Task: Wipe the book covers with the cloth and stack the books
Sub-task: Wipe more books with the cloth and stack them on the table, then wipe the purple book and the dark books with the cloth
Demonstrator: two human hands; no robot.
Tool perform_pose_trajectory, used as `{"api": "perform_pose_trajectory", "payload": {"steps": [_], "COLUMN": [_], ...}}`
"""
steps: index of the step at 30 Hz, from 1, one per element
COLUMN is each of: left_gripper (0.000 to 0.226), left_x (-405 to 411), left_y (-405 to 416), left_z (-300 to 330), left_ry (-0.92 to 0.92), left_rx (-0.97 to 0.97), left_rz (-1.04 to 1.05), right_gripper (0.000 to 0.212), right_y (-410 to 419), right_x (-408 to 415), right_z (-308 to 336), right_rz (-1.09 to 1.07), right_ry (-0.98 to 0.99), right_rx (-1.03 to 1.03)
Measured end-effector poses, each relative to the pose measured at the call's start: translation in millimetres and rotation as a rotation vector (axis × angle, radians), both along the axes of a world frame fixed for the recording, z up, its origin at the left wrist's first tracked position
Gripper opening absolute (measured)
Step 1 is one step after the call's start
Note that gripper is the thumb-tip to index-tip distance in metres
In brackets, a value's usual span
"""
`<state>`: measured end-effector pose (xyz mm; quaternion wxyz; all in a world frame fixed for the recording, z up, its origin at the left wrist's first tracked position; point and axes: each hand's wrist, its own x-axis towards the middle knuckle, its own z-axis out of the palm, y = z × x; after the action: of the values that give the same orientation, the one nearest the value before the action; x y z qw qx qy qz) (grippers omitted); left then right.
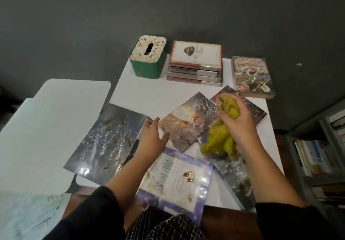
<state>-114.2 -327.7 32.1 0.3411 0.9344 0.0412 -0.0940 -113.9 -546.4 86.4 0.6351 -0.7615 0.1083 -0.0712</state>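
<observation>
My right hand (pixel 237 122) grips a bunched yellow-green cloth (pixel 220 142) above a dark speckled book (pixel 233 166) at the right. My left hand (pixel 153 137) is open, fingers spread, touching the lower left edge of a pale speckled book (pixel 188 118) in the middle. A large grey book (pixel 104 142) with brown smudges and white specks lies to the left. A purple-bordered book (pixel 177 181) with brown stains lies nearest me. At the back stands a stack of several books (pixel 196 64).
A green tissue box (pixel 148 56) stands at the back left of the white table (pixel 141 94). A single floral-covered book (pixel 252 77) lies at the back right. A second white surface (pixel 52 112) adjoins on the left. Bookshelves (pixel 317 157) stand at the right.
</observation>
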Motion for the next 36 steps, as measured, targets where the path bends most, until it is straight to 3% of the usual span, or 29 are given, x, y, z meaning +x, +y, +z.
{"api": "perform_pose_trajectory", "payload": {"steps": [7,14,19,24,26,29,32,36], "left_gripper": [0.055,0.047,0.026,0.008,0.006,0.013,0.021,0.016], "left_x": [-35.9,-72.4,-116.4,-157.1,-163.5,-162.5,-155.2,-148.9], "left_y": [21.3,42.3,60.4,68.9,70.8,71.5,69.8,63.4], "left_z": [-5.8,-14.3,-22.5,-40.5,-48.2,-46.4,-37.6,-30.9], "left_ry": [-0.023,-0.129,-0.182,0.151,0.388,0.705,0.793,0.848], "left_rx": [-0.013,-0.086,-0.281,-0.337,-0.374,-0.836,-1.214,-1.278], "left_rz": [-0.058,-0.210,-0.175,-0.350,-0.258,0.109,0.414,0.586], "right_gripper": [0.045,0.051,0.062,0.071,0.072,0.071,0.070,0.069], "right_y": [12.3,28.9,55.3,79.7,85.0,87.0,88.5,88.7], "right_x": [-53.7,-111.5,-147.0,-162.4,-163.4,-162.4,-163.7,-169.6], "right_z": [0.3,-13.9,-50.6,-82.0,-86.4,-91.2,-90.3,-89.6], "right_rz": [0.065,-0.043,-0.143,-0.215,-0.263,-0.252,-0.186,-0.145], "right_ry": [0.065,0.131,0.216,0.282,0.293,0.348,0.390,0.395], "right_rx": [-0.100,-0.281,-0.291,-0.392,-0.419,-0.501,-0.548,-0.579]}}
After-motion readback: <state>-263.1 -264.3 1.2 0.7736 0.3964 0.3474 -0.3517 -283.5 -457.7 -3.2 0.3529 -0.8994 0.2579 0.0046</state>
